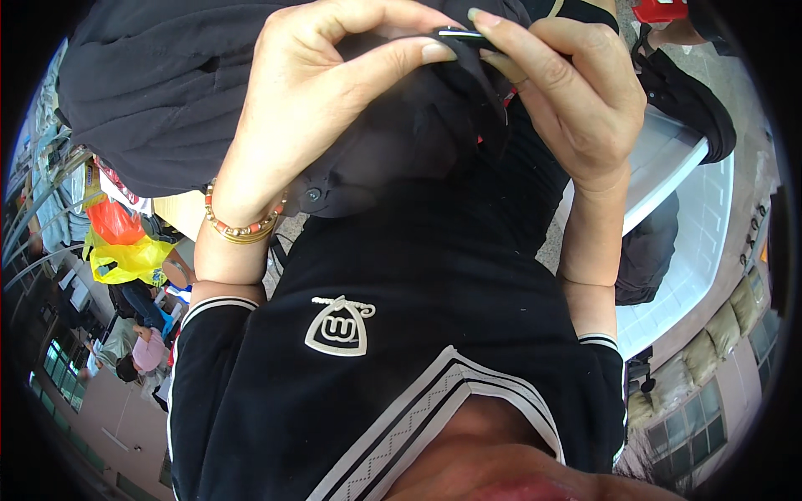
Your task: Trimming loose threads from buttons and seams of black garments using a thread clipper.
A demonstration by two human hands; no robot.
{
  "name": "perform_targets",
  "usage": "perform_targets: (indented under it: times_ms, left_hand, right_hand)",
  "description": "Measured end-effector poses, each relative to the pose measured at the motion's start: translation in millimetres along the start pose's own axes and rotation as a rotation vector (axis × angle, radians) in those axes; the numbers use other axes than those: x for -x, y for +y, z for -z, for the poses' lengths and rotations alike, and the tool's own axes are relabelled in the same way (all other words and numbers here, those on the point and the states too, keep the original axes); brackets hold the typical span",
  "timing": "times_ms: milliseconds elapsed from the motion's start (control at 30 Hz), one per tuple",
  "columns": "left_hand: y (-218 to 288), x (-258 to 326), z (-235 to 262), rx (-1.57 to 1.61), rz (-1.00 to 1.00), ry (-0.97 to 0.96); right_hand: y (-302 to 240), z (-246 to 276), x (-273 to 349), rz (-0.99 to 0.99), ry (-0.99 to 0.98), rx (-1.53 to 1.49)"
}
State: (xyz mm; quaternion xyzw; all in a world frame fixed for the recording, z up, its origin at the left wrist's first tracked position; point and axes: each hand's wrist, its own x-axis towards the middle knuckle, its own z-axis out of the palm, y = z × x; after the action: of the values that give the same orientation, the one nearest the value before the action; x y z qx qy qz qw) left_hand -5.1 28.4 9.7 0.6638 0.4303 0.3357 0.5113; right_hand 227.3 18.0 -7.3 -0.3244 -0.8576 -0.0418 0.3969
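Observation:
A dark garment (167,108) lies bunched across my lap and spreads to the far left. One round button (313,195) shows on a near flap of it. My left hand (313,83), with bracelets at the wrist, pinches a dark cloth edge between thumb and forefinger. Facing it, my right hand (576,92) has its fingers closed around a small dark tool (464,35) with a bright metal edge. The tool meets the cloth at my left fingertips; its exact kind is partly hidden. A narrow strip of the dark fabric hangs below both hands.
At right stands a white plastic bin (714,225) with dark cloth (656,255) in it. A black shoe (693,104) is by its far rim. Yellow (134,260) and red (115,224) plastic bags sit at left, beyond them a person in pink (149,351). Stuffed sacks (702,359) line the right wall.

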Motion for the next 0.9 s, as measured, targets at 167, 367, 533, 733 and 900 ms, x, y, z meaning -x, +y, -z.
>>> perform_targets:
  times_ms: [167, 367, 533, 733, 900]
  left_hand:
    - [46.1, -10.8, -5.5, -0.222, 0.098, -0.017]
    - [1.8, -4.9, 0.3, -0.405, -0.415, -0.079]
    - [11.3, -8.7, -5.7, -0.614, -0.655, -0.135]
    - [9.8, -7.4, -10.9, -0.775, -0.740, -0.125]
    - [9.6, -4.9, -12.6, -0.774, -0.701, -0.135]
  right_hand:
    - [-30.1, 17.4, -10.2, -0.597, 0.085, -0.168]
    - [-24.6, 20.0, 17.5, -0.763, 0.163, -0.395]
    - [-31.5, 25.0, 34.8, -0.829, 0.118, -0.497]
    - [-45.8, 22.4, 48.0, -0.868, 0.077, -0.590]
    - [-46.9, 20.7, 44.9, -0.852, 0.114, -0.630]
